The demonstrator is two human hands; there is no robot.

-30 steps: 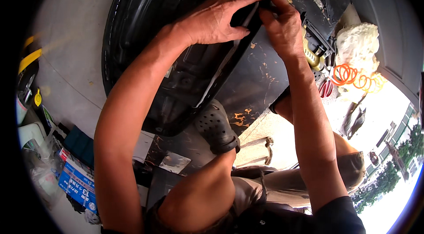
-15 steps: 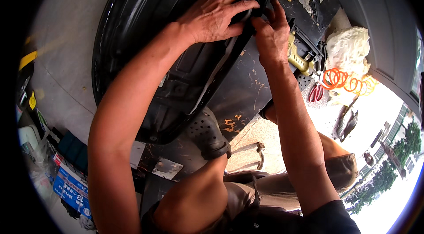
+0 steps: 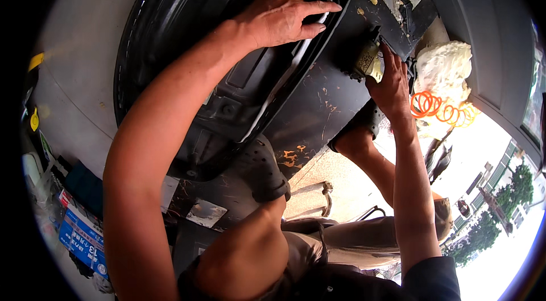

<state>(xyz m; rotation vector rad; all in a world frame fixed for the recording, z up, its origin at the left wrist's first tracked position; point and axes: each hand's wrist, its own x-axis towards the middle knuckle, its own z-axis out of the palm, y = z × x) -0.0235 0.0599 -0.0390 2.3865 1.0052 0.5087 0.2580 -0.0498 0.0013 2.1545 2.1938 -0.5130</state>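
Pressing flat, left hand (image 3: pixel 281 17) at 12 o'clock, fingers spread over rim of black plastic fender liner (image 3: pixel 227 102), which fills upper centre. Right hand (image 3: pixel 392 82) at 2 o'clock, fingers on yellowish tool (image 3: pixel 368 61); grip unclear, tool mostly hidden. Orange coiled hose (image 3: pixel 438 109) just beside wrist.

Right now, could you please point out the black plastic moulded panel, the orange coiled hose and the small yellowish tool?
black plastic moulded panel (image 3: pixel 239 102), head view, ribbed middle.
orange coiled hose (image 3: pixel 435 109), head view, middle coils.
small yellowish tool (image 3: pixel 368 62), head view, its body.
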